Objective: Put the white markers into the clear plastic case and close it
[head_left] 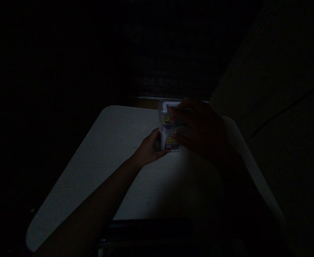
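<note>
A clear plastic container (pixel 166 125) with a white piece under its see-through top stands at the far side of the table. Yellow and purple items show through its wall, and a yellow-topped label sits low on its front. My left hand (pixel 148 148) wraps its thumb and fingers round the container's lower left side. Reaching in from the right, my right hand (pixel 202 125) lies across the upper right part, with fingers on the top and front. This hand is in deep shadow and hides much of the container.
The pale table (pixel 100 142) has rounded corners and reaches from the far edge towards me. Along its near edge lies a dark bar-like thing (pixel 148 228). A dark cable (pixel 280 116) runs along the surface at the right. Everything else is nearly black.
</note>
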A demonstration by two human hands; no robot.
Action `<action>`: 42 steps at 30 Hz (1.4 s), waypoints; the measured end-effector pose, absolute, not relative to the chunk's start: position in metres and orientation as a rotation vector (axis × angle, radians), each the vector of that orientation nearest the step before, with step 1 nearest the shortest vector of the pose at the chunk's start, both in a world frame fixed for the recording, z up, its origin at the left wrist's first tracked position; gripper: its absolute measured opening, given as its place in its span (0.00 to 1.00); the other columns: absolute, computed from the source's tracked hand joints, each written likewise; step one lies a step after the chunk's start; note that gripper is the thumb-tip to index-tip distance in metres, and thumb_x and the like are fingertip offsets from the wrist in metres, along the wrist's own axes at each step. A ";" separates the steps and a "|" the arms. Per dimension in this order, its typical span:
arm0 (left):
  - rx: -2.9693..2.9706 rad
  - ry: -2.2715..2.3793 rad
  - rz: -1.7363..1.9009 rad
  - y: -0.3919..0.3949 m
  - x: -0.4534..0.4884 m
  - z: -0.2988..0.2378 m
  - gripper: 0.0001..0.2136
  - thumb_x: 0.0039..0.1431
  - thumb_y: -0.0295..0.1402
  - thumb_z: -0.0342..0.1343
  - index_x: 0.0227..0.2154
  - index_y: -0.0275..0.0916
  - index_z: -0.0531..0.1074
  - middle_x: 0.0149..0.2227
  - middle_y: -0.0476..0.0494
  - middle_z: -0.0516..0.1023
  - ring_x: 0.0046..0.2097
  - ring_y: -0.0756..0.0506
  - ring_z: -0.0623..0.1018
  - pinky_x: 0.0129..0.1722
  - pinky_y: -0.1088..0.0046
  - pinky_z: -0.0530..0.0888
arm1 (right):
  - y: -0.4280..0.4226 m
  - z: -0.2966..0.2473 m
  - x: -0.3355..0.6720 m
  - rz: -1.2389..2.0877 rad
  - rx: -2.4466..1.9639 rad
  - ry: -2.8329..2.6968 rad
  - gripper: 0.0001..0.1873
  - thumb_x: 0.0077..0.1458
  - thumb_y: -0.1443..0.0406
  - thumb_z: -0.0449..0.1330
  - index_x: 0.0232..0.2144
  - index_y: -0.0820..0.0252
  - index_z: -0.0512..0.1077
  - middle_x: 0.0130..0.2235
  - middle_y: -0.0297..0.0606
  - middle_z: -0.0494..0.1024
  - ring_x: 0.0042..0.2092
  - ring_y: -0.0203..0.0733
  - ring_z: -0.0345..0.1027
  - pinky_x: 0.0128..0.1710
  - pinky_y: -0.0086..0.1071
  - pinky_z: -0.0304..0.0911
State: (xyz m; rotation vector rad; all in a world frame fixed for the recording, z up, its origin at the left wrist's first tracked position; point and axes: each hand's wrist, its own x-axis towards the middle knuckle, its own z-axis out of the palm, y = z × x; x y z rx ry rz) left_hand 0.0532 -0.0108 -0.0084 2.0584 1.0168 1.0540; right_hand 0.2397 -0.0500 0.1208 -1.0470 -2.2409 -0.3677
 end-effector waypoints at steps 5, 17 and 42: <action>2.042 1.011 1.041 -0.011 0.052 -0.006 0.32 0.47 0.42 0.64 0.54 0.35 0.61 0.47 0.36 0.76 0.47 0.39 0.77 0.45 0.64 0.75 | -0.050 0.122 0.244 -0.350 -1.002 -2.251 0.23 0.52 0.63 0.62 0.52 0.53 0.70 0.51 0.38 0.74 0.54 0.48 0.67 0.54 0.41 0.65; 2.019 0.915 1.072 -0.009 0.052 -0.010 0.31 0.49 0.41 0.63 0.54 0.36 0.62 0.50 0.34 0.74 0.49 0.38 0.76 0.47 0.62 0.75 | -0.045 0.120 0.246 -0.318 -0.970 -2.183 0.17 0.56 0.56 0.60 0.47 0.53 0.74 0.49 0.36 0.76 0.52 0.43 0.70 0.51 0.35 0.66; 1.992 1.043 1.106 -0.007 0.052 -0.011 0.34 0.49 0.43 0.63 0.57 0.36 0.58 0.52 0.34 0.73 0.53 0.37 0.74 0.50 0.59 0.74 | -0.047 0.116 0.239 -0.258 -0.933 -2.085 0.03 0.55 0.65 0.61 0.33 0.57 0.74 0.47 0.38 0.77 0.52 0.44 0.70 0.50 0.38 0.68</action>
